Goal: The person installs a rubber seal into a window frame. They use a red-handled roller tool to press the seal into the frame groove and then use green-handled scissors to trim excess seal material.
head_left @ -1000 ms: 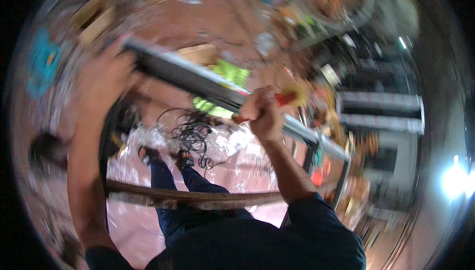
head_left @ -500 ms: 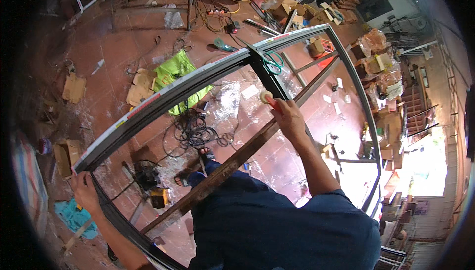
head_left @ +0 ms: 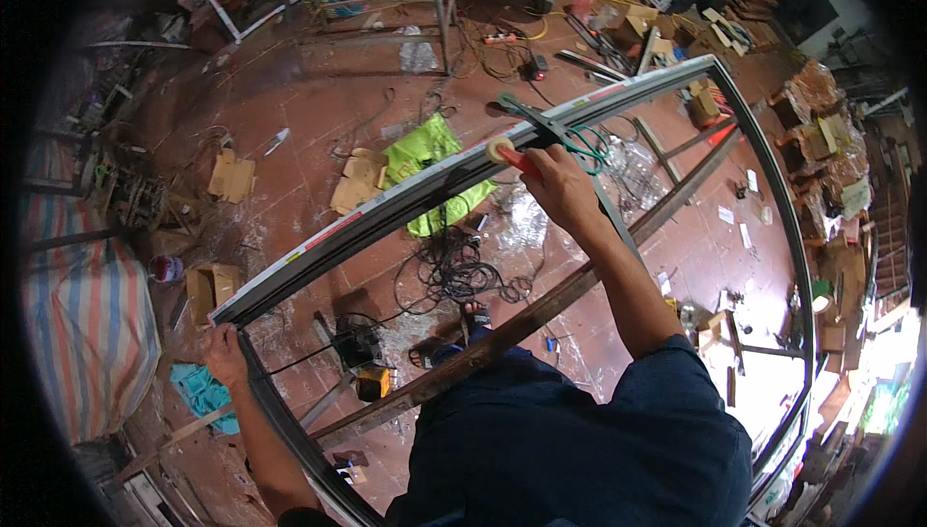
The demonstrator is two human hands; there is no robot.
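In front of me is a large dark window frame [head_left: 338,247] with white and red film strips along its far rail and a crossbar partway along. My left hand [head_left: 227,357] is closed on its near-left corner. My right hand [head_left: 562,184] grips a tool with a red handle and pale round head [head_left: 500,150]. That head is at the far rail, left of the crossbar; whether it touches cannot be made out. Green-handled scissors [head_left: 585,150] lie where the crossbar meets the rail, close by my right hand.
A long brown bar [head_left: 463,363] runs beneath the frame. On the tiled floor lie tangled black cable [head_left: 454,266], a lime-green bag [head_left: 420,155], flattened cardboard [head_left: 359,179] and a yellow-black tool [head_left: 373,383]. A striped sack [head_left: 87,314] stands left; wrapped bundles [head_left: 821,131] stand right.
My right hand has carried the red-handled tool from beside the crossbar to the far rail. My left hand stays at the corner. The whole view has shifted, so things appear farther right.
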